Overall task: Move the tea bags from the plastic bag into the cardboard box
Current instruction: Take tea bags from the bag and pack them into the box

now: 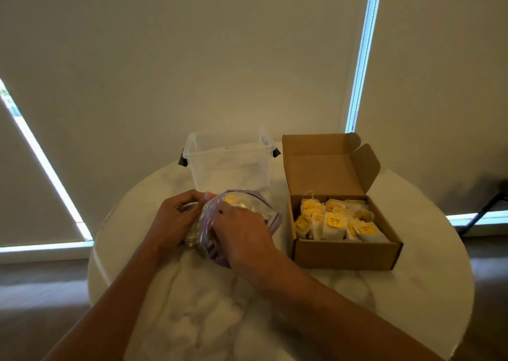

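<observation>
Forearms (129, 292) enter from the near edge across the round tabletop (412, 292). Box (343, 253) sits open at right with its lid back, already holding many tea bags (334, 223). Bag (210, 223) lies at centre, just left of the box, and more of them show inside.

Left hand (176, 217): fingers curled on the bag rim, holding the mouth open. Right hand (242, 228): reaching into the mouth, fingers bent down and hidden; cannot tell whether they hold anything.

Judgement: keep the rim pinned wide, pinch several together, and lift straight up so nothing snags before crossing to the box.
</observation>
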Demonstrator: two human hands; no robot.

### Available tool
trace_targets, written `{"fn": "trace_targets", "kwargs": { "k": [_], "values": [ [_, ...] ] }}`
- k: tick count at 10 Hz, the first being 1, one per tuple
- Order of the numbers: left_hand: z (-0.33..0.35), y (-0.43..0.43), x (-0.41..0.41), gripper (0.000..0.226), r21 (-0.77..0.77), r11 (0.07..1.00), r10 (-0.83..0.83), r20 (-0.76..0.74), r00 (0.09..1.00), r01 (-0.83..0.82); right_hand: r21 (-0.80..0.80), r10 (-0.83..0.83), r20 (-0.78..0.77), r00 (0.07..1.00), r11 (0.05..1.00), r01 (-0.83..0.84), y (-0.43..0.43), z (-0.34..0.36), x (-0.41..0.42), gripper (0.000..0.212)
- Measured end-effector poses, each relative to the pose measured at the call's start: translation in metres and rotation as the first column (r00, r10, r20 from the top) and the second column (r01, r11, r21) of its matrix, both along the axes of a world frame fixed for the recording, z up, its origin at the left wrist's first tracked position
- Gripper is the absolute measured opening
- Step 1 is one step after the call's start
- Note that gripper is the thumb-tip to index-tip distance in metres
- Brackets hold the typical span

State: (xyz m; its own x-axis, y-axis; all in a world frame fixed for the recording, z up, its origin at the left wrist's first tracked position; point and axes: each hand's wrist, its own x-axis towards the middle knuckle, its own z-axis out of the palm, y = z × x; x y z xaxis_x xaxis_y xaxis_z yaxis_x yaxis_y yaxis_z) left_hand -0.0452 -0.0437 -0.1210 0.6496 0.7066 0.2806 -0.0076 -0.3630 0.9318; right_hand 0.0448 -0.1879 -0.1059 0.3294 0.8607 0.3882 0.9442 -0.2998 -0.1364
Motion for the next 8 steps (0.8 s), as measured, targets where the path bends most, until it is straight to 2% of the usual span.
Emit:
{"fn": "trace_targets", "kwargs": {
  "k": [1,3,4,5,6,7,8],
  "values": [
    [-0.002,0.005,-0.001,0.011,-0.008,1.000,-0.004,-0.005,1.000,0.004,0.060,0.075,-0.049,0.996,0.996,-0.072,-0.008,0.007,0.003,0.031],
    [-0.001,0.005,-0.001,0.018,-0.030,0.999,-0.037,0.020,0.999,0.038,0.196,0.076,-0.208,0.975,0.980,-0.034,-0.019,0.014,0.024,0.020],
    [-0.001,0.004,0.000,0.022,-0.023,0.999,-0.045,0.041,0.998,0.046,0.276,0.130,-0.318,0.939,0.960,-0.039,-0.022,0.013,0.027,0.016],
    [0.001,0.001,-0.001,0.023,-0.003,1.000,-0.028,0.044,0.999,0.028,0.353,0.176,-0.346,0.922,0.934,-0.046,-0.022,0.015,0.022,0.012],
    [0.000,0.003,-0.001,0.019,-0.003,1.000,-0.021,0.043,0.999,0.022,0.467,0.218,-0.346,0.913,0.884,-0.034,-0.026,0.020,0.017,0.010],
    [0.001,0.004,-0.001,0.019,0.027,1.000,-0.015,0.023,1.000,0.015,0.583,0.290,-0.419,0.861,0.812,0.010,-0.032,0.029,0.015,0.008],
    [0.001,0.003,-0.001,0.022,-0.026,1.000,-0.016,0.049,0.999,0.017,0.625,0.342,-0.495,0.799,0.779,0.053,-0.036,0.035,0.016,0.006]
  ]
}}
